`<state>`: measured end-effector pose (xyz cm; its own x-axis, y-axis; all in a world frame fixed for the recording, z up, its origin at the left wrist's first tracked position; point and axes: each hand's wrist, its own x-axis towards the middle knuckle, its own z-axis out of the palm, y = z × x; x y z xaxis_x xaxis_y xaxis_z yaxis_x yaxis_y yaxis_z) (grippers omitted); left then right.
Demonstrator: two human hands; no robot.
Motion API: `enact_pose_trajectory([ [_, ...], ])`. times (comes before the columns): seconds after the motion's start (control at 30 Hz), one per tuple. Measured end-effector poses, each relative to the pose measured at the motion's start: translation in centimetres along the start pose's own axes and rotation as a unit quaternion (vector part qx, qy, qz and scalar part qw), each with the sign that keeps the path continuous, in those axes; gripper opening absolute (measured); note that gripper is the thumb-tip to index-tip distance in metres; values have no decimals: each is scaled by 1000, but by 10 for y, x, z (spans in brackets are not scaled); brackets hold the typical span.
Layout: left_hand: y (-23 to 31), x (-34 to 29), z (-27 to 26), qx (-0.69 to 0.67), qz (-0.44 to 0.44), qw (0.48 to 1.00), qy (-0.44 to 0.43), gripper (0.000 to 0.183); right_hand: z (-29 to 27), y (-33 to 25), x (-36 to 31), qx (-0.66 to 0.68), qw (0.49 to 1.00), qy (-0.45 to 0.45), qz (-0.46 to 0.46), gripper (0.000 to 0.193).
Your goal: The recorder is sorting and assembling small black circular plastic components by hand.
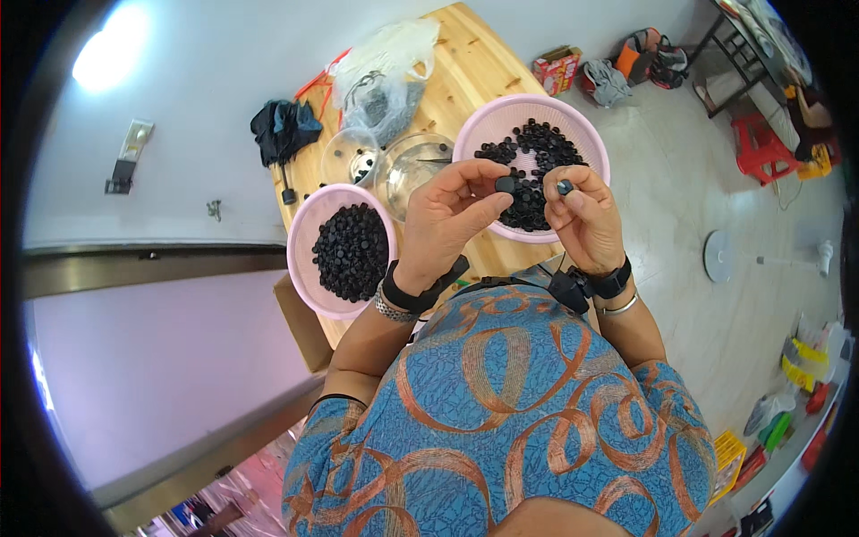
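Observation:
Between the thumb and fingers of my left hand (pixel 455 208) is a small round black cap (pixel 506 184). My right hand (pixel 583 215) pinches another small black piece (pixel 565 187), which has a pale glint on it. Both hands are raised over the near part of a pink basket (pixel 598 148), apart from each other. Many black caps (pixel 546 140) lie spread in that basket. To the left stands a second pink basket (pixel 300 291), heaped with similar black caps (pixel 352 253).
A clear round container (pixel 398 183) and a smaller clear bowl (pixel 335 161) sit on the wooden table (pixel 479 49). Behind them lie plastic bags (pixel 385 58) and a dark folded umbrella (pixel 284 132). A cardboard box (pixel 300 322) stands at the left. Red stools (pixel 761 148) are far right.

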<state>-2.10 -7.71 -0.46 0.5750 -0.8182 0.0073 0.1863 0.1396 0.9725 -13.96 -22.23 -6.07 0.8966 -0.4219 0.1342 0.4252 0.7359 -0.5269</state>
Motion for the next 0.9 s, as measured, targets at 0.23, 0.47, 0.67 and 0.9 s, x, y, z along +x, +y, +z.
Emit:
enact_pose_trajectory([
  [0.23,4,-16,-18,-111,-2,994,16,31,36,11,6,-160,987,-15,-26,21],
  [0.47,9,-26,-33,-327,-71,942,20,31,64,26,10,-298,951,-22,-83,23],
  [0.67,13,-35,-36,-326,-72,943,14,29,78,35,15,-407,899,-32,-159,22],
  [0.9,13,-38,-41,-329,-53,943,4,31,101,35,18,-471,858,-32,-203,19],
])
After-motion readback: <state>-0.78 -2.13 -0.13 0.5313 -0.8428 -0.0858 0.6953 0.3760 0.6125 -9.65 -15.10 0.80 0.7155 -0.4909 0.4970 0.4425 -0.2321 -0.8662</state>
